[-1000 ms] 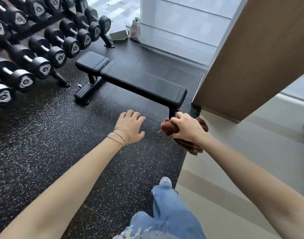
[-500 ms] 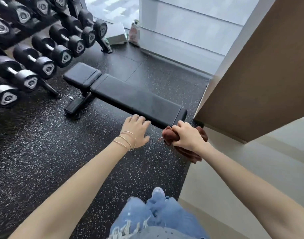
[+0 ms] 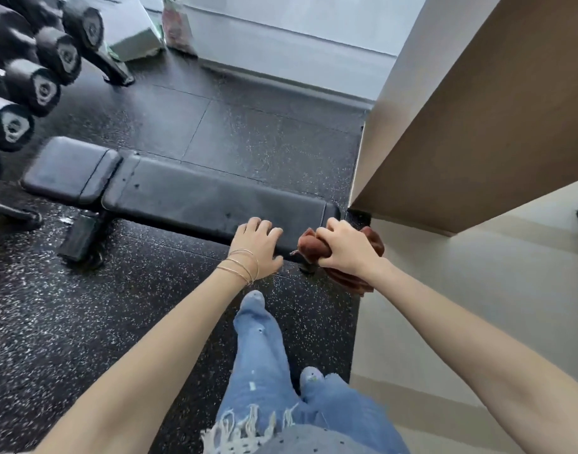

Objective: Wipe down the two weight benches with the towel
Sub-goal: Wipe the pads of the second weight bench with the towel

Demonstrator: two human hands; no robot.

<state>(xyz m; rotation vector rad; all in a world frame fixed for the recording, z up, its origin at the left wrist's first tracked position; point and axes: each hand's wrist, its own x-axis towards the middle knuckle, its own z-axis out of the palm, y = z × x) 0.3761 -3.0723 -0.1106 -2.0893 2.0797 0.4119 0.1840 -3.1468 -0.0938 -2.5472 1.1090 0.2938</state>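
The right hand [image 3: 348, 249] clenches the bunched brown towel [image 3: 310, 249] beside the weight bench [image 3: 196, 201] end, seemingly ready to wipe. The left hand [image 3: 258, 249], fingers relaxed and empty, sits at the bench's padded edge, probably to brace.

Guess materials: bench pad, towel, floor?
Bench pad: looks like black vinyl or leatherette, smooth with soft sheen. Towel: brown cloth, probably terry, bunched in soft folds in the right hand. Floor: likely rubber tile, matte black, speckled, visible seams.
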